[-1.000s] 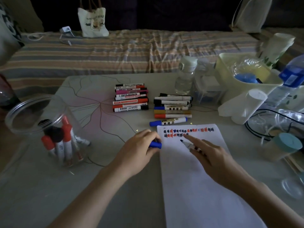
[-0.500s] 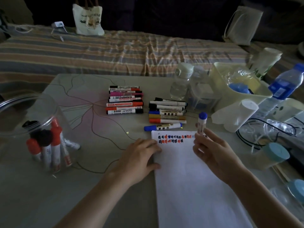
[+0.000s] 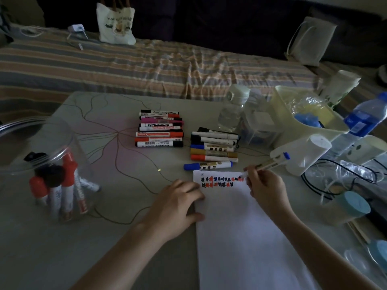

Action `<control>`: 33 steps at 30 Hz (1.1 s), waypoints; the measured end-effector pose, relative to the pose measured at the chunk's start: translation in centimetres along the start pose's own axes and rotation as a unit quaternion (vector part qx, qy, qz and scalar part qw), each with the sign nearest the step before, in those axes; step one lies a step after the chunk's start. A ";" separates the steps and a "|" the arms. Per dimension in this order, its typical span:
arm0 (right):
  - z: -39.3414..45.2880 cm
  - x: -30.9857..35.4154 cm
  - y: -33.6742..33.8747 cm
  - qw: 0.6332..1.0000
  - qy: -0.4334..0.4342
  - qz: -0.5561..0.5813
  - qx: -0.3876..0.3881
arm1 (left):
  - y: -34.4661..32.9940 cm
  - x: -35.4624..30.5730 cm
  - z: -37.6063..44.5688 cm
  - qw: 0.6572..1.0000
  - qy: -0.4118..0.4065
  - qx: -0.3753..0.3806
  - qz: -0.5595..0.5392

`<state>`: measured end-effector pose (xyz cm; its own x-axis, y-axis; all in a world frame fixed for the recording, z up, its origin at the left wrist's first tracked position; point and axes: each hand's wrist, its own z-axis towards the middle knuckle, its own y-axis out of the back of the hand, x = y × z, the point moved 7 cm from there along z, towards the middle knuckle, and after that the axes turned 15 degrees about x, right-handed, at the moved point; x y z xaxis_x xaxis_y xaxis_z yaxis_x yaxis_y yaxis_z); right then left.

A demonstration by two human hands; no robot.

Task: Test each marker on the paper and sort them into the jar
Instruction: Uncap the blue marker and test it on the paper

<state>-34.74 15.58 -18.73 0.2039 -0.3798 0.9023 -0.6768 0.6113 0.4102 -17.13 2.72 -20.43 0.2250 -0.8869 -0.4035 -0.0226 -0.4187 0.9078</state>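
Fingers of right hand (image 3: pixel 266 185) pinch marker (image 3: pixel 270 164), tip on paper (image 3: pixel 240 237) | left hand (image 3: pixel 178 204) flat on paper edge | jar (image 3: pixel 41 147) holds few | two piles (image 3: pixel 160 131) untested, mostly left

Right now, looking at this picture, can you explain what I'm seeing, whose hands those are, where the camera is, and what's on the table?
There is no machine here: a person wears a camera on their head, which looks forward and down at their own two hands. The right hand holds a blue marker, cap stuck on its back end, with its tip at the rows of test marks at the top of the white paper. The left hand rests on the paper's left edge. Behind the paper lie two groups of markers not yet sorted. At the left, a clear jar holds markers with red and black caps. Bottles and containers crowd the table's right side.
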 end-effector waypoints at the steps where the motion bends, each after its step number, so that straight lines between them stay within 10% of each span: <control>1: 0.3 -0.3 -0.1 1.000 0.005 -0.025 -0.005 | 0.0 0.1 0.0 1.000 0.000 -0.002 -0.005; 33: 0.0 -2.6 -0.1 0.994 0.031 -0.090 -0.061 | 0.2 0.2 -0.2 0.999 0.015 0.015 -0.026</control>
<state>-35.23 16.54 -21.15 0.3591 -0.4492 0.8181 -0.5354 0.6188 0.5748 -16.91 2.54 -20.31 0.2557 -0.8576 -0.4463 -0.0400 -0.4706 0.8814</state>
